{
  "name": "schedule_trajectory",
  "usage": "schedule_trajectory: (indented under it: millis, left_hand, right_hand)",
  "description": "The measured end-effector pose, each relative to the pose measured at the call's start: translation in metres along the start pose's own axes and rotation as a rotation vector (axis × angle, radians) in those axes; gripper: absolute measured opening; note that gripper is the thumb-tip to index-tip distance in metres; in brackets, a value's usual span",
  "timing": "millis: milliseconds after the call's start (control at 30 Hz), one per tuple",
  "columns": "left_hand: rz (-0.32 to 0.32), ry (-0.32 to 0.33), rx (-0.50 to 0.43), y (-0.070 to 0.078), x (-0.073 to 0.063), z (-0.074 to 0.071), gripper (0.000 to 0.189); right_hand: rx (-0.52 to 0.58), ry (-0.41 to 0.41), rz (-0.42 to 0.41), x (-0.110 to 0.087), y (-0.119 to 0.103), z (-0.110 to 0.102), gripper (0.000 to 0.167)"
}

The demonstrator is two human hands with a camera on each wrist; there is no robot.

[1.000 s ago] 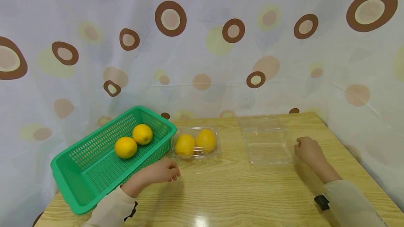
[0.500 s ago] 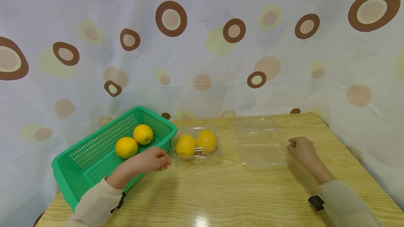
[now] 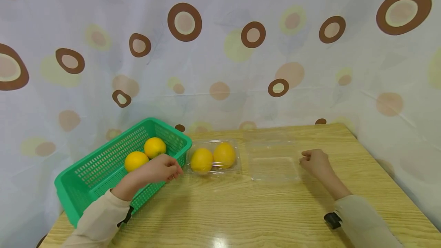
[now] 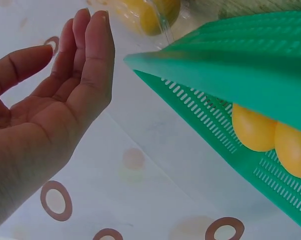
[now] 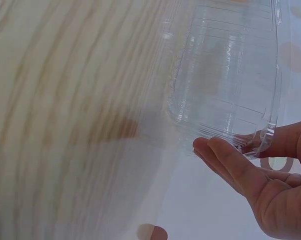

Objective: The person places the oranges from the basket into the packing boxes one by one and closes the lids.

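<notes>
My right hand (image 3: pixel 316 163) pinches the right end of a clear plastic clamshell container (image 3: pixel 273 168), whose lid stands open toward the back. In the right wrist view, the thumb shows through the plastic of this container (image 5: pixel 225 75) and the fingers lie against its near end. My left hand (image 3: pixel 153 170) hovers over the front rim of a green basket (image 3: pixel 100 163), fingers loosely bent and nothing in them. Two oranges, one at the back (image 3: pixel 155 147) and one partly behind the hand (image 3: pixel 135 160), lie in the basket.
Between the basket and the held container sits another clear clamshell (image 3: pixel 220 171) with two oranges (image 3: pixel 224 155) inside. The wooden table (image 3: pixel 234 209) meets a patterned curtain (image 3: pixel 206 68) at the back and along the right side.
My right hand has slid the clear container left, closer to the filled one. My left hand has moved up and left, over the basket's front rim.
</notes>
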State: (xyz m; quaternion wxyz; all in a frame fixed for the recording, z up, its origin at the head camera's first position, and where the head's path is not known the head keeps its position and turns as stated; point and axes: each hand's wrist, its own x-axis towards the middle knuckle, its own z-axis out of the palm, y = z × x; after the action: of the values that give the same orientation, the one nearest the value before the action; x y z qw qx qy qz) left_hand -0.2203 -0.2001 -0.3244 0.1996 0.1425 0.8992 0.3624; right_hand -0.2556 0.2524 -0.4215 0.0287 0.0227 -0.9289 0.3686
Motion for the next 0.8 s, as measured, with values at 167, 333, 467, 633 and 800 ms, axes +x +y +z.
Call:
schedule_trajectory:
  millis: [167, 333, 467, 633, 800]
  left_hand:
    - [-0.023, 0.025, -0.027, -0.003, -0.001, -0.009, 0.024]
    - [-0.038, 0.058, -0.015, -0.011, -0.001, -0.022, 0.026]
    - [-0.042, 0.107, 0.033, -0.021, 0.001, -0.035, 0.027]
    - [-0.087, 0.172, 0.066, -0.031, 0.006, -0.050, 0.030]
    - [-0.121, 0.206, 0.120, -0.038, 0.009, -0.060, 0.035]
  right_hand:
    - [0.013, 0.019, -0.016, 0.002, -0.005, 0.006, 0.039]
    - [0.037, 0.005, -0.014, 0.002, -0.012, 0.008, 0.038]
    - [0.041, -0.003, -0.003, 0.001, -0.015, 0.008, 0.039]
    - [0.054, -0.005, 0.008, 0.002, -0.015, 0.008, 0.038]
    - [0.097, -0.013, 0.031, 0.002, -0.014, 0.009, 0.036]
